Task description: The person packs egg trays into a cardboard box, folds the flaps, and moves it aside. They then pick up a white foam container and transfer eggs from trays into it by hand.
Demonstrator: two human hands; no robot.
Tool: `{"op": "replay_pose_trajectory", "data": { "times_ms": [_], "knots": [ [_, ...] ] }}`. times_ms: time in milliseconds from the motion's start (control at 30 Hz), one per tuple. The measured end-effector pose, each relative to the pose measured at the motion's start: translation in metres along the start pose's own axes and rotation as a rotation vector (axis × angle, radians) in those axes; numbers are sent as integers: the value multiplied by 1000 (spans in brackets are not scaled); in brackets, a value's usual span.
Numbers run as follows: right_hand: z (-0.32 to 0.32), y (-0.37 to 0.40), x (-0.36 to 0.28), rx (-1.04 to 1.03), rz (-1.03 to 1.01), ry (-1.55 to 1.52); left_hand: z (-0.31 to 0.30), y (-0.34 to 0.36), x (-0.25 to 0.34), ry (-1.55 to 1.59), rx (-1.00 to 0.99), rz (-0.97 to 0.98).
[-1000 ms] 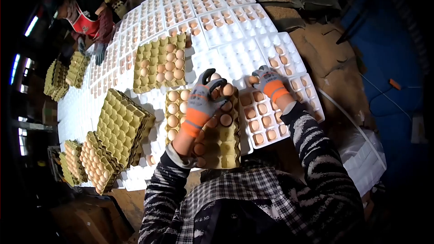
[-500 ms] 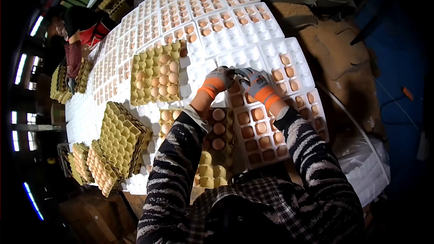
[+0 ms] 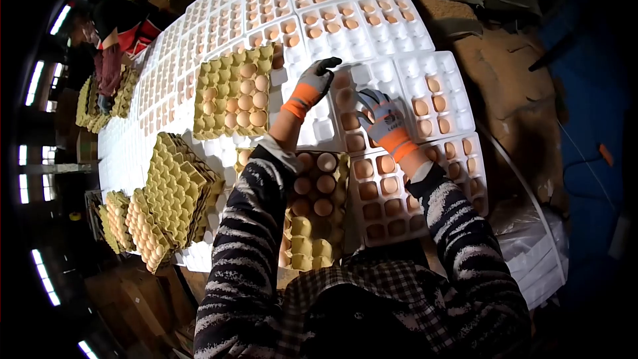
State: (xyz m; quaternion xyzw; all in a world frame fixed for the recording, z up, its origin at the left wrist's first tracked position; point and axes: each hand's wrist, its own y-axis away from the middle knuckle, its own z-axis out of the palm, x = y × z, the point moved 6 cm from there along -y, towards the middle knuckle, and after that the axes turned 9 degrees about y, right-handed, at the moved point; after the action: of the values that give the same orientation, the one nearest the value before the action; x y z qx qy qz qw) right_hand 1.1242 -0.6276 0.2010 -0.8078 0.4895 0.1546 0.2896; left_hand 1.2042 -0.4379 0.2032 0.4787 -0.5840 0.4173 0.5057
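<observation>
Eggs (image 3: 325, 161) in trays before the wearer. In the near pulp tray (image 3: 301, 227), partly hidden by the left sleeve (image 3: 246, 226), they stand in the farther cups with rounded ends upward, the long axis roughly upright; whether the blunt or pointed end is uppermost cannot be told. More lie in the near foam tray (image 3: 377, 177) to the right, their pointing unclear. The left hand (image 3: 316, 83), gloved, is beyond the pulp tray, its thumb and fingers partly apart. The right hand (image 3: 383, 119) has its fingers spread near eggs in white foam; contact cannot be judged. Dark lettering on the right glove's back is too small to read.
</observation>
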Motion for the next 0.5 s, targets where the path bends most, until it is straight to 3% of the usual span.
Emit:
{"op": "replay_pose_trajectory", "data": {
  "times_ms": [67,133,200,267,300,333,400,467,500],
  "knots": [
    [12,-18,-13,-124,44,289,-18,24,20,230,-66,-26],
    [30,-34,-24,-205,-26,577,-31,66,63,108,-166,79],
    [44,-44,-25,-365,-73,677,-37,112,103,-24,-201,-103],
    [51,-46,-31,-245,-62,574,-35,161,127,-218,-254,-104],
    [32,-45,-47,-390,10,525,-30,184,137,-367,-315,-69],
    [29,-35,-51,-268,-134,563,-25,207,142,-517,-379,-34],
    [-10,-17,-76,-221,-46,355,-10,248,133,-756,-473,-1],
    [-44,16,-105,-84,-127,-20,0,280,124,-930,-452,-97],
    [-48,38,-120,-137,-155,-62,5,291,111,-1050,-440,8]
  ]
}}
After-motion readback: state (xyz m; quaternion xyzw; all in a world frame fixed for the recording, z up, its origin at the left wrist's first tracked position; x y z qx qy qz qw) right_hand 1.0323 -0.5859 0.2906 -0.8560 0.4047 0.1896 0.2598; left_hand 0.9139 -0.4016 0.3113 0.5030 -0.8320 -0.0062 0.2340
